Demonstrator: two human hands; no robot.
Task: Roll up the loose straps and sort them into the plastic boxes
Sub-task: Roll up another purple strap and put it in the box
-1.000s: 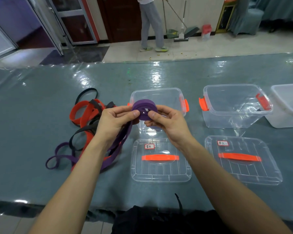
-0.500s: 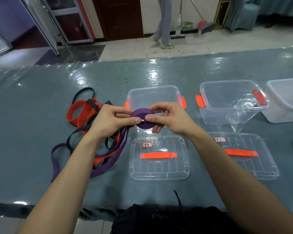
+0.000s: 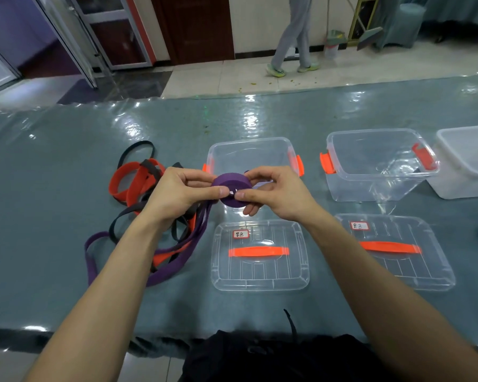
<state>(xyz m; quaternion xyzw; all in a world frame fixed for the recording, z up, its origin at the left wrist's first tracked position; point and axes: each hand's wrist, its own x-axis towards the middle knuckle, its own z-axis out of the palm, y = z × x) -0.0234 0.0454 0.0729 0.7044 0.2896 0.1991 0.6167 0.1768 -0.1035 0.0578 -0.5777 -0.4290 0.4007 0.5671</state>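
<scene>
Pinching left hand (image 3: 177, 188): the thumb lay across the near face of the purple roll (image 3: 232, 182), its tip close to the centre; the fingers (image 3: 196, 172) curled over the roll's far left edge, so the hand gripped the roll.
Right hand (image 3: 276, 191): the thumb met the left thumb tip to tip on the near face; the upper fingers (image 3: 260, 172) arched over the far right edge and the lower ones curled beneath, also gripping the roll.
Purple roll: a flat wound coil, tilted towards the camera, was held clear of the table (image 3: 53, 244) between both hands, in front of the near wall of the left clear box (image 3: 260, 139) and beyond its lid.
Loose purple tail (image 3: 177, 260): it ran from the roll's lower left, under the left hand, down to the table and looped back leftwards.
Strap pile (image 3: 127, 180): orange, black and purple straps lay tangled just left of the left hand.
Left lid (image 3: 260, 274): it lay flat, orange handle up, with a small handwritten label.
Right clear box (image 3: 370, 188): it stood open, well apart from the roll, with its labelled lid (image 3: 398, 268) in front.
White box (image 3: 467, 186): it touched or nearly touched the right clear box.
</scene>
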